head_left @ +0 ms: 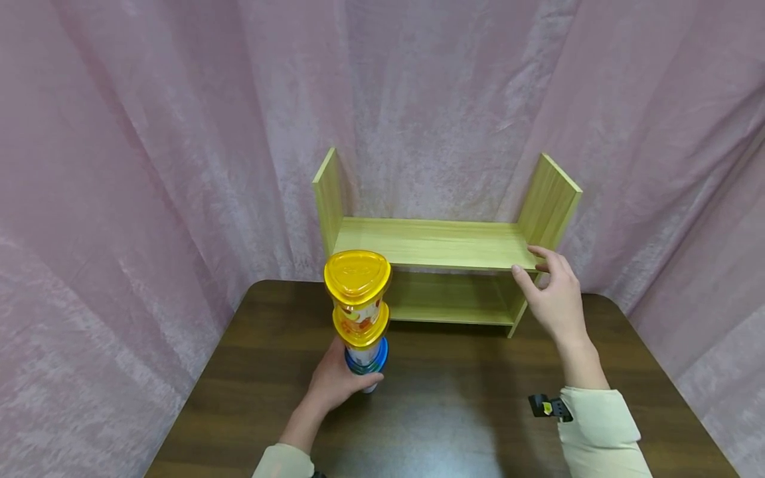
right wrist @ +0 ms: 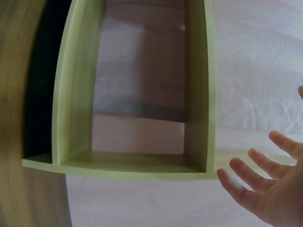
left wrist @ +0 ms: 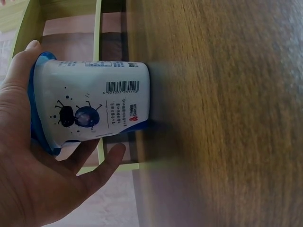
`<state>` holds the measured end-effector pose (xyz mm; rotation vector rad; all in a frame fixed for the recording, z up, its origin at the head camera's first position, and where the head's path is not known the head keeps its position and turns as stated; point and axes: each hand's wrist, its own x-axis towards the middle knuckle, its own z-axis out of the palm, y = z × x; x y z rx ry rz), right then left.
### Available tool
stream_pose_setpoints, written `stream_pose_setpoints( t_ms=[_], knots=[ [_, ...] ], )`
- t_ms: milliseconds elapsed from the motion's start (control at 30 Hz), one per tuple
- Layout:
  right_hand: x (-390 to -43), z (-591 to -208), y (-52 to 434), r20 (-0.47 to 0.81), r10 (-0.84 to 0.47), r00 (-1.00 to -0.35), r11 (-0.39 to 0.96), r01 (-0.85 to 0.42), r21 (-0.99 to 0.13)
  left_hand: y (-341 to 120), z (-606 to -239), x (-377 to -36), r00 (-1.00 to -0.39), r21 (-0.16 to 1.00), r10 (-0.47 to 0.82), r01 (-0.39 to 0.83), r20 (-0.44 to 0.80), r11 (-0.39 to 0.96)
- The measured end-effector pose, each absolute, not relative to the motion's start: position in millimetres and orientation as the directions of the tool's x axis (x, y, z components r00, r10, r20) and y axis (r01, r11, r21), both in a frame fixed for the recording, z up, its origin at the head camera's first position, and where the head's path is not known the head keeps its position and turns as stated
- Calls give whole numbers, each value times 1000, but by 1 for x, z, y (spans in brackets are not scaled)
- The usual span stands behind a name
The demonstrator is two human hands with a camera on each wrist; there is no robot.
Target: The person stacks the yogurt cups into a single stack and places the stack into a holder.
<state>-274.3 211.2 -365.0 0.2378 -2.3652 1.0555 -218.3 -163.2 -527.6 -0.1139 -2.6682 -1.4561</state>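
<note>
A stack of three lidded cups stands upright at the table's left middle. The top cup (head_left: 356,275) and the middle cup (head_left: 360,328) have yellow lids. My left hand (head_left: 333,384) grips the bottom cup (head_left: 366,362), which is white with a blue lid. The left wrist view shows that cup (left wrist: 99,106) with a barcode and a bug drawing; my left hand (left wrist: 33,161) wraps round it, and its base is at the tabletop (left wrist: 227,113). My right hand (head_left: 552,292) is open, fingers spread, at the front right corner of the shelf's upper board (head_left: 430,242). Whether it touches the board I cannot tell.
A light green wooden shelf (head_left: 544,199) with two levels stands at the back of the dark brown table (head_left: 466,411); both levels hold nothing. The right wrist view shows the shelf (right wrist: 137,163) beside my right hand (right wrist: 265,189). Pink curtains hang all around.
</note>
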Motion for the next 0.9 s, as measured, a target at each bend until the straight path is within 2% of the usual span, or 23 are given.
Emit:
stream_pose_setpoints(
  t_ms=[533,900],
  knots=[
    [-282,-374,227,507,198,-839,668,-263,-696,-164,-526,-218,-993,833,3,102,120,544],
    [-288,-374,229,456,186,-870,636,-247,-731,-164,-526,-218,-995,837,9,87,98,540]
  ],
)
